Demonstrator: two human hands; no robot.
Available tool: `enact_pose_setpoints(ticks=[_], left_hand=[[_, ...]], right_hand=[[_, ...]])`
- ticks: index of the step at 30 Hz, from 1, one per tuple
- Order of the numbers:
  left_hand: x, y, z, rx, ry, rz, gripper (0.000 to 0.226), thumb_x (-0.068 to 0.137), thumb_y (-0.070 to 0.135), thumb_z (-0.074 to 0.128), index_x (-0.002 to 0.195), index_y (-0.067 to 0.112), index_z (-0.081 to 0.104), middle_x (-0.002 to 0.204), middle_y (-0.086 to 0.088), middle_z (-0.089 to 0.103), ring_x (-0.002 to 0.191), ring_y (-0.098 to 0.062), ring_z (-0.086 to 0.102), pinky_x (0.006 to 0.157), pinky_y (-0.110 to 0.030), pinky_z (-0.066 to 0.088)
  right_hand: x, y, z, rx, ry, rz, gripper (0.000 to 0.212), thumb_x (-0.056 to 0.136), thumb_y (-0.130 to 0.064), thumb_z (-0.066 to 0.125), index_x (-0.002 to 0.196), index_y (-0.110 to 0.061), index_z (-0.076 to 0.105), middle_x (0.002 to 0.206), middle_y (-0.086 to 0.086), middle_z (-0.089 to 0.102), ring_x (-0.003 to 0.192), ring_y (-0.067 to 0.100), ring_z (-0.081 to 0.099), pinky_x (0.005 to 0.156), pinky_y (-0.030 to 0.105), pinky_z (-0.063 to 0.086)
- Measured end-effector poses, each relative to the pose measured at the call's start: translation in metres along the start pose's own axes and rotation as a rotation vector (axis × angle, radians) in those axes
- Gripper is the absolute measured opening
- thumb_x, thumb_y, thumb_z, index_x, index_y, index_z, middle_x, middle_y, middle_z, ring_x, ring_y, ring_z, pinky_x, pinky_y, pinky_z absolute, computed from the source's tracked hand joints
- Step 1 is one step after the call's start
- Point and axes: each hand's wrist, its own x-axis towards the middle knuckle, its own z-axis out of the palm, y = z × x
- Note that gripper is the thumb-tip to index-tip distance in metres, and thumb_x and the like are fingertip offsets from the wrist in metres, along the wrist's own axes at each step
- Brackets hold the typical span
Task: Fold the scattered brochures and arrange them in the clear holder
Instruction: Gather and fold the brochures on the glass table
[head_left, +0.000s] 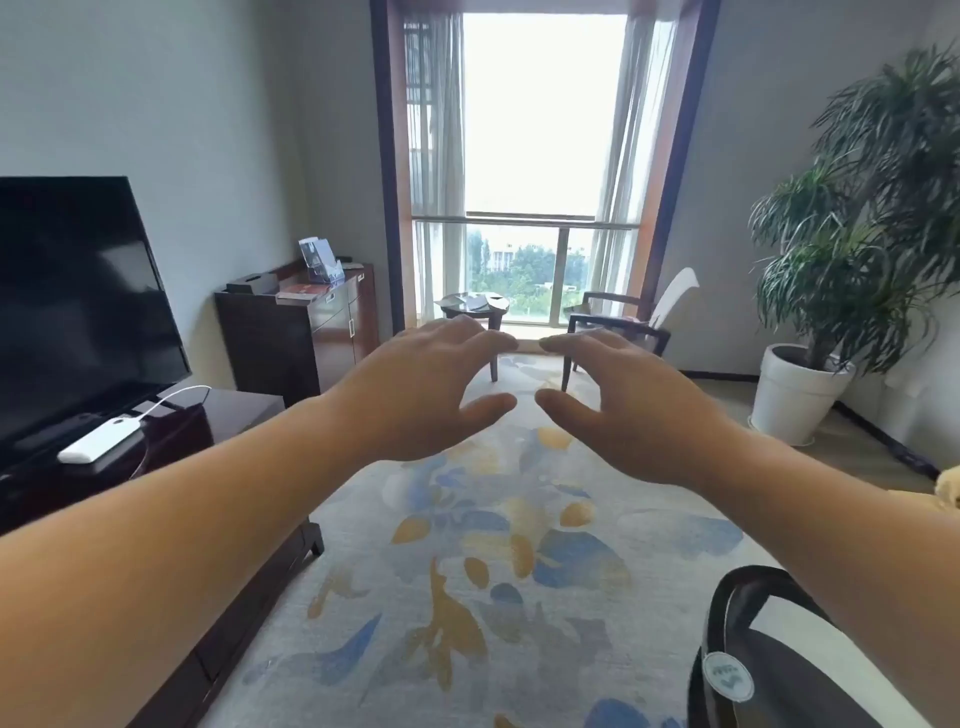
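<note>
While outstretched, left hand, right hand, fingers spread, empty

A dark television stood on a low dark wood stand along the left wall, with a white box and its white cable lying just in front of the screen. A patterned rug in blue, yellow and grey covered the floor up to the tall window with its sheer curtains. A wooden armchair sat near the glass, and a leafy plant rose from a white pot on the right.
</note>
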Motion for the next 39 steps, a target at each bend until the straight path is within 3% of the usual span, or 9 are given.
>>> enact_pose_setpoints(ticks=[21,32,39], left_hand=[[0.194,-0.235,0.129,-0.060,-0.056,0.016,0.062,0.090,0.064,0.033,0.143,0.033,0.037,0.144,0.004,0.047,0.127,-0.016,0.048,0.100,-0.031,0.036],[0.371,-0.302,0.239,-0.051,-0.109,0.000,0.056,0.093,0.062,0.038,0.142,0.034,0.038,0.144,0.006,0.047,0.129,-0.017,0.047,0.104,-0.036,0.039],[0.493,-0.344,0.289,-0.029,-0.113,-0.034,0.061,0.090,0.064,0.031,0.142,0.033,0.038,0.144,0.005,0.047,0.131,-0.018,0.045,0.106,-0.036,0.036]], right_hand=[[0.263,0.103,0.129,-0.021,0.003,0.091,0.059,0.092,-0.059,0.047,0.144,-0.031,0.041,0.147,-0.009,0.046,0.124,0.012,0.051,0.092,0.023,0.034],[0.396,0.263,0.194,0.007,-0.020,0.094,0.060,0.091,-0.061,0.044,0.144,-0.033,0.040,0.146,-0.009,0.046,0.128,0.014,0.049,0.091,0.025,0.035],[0.504,0.368,0.218,0.031,-0.025,0.121,0.059,0.092,-0.059,0.047,0.144,-0.033,0.040,0.147,-0.010,0.044,0.128,0.012,0.047,0.088,0.022,0.031]])
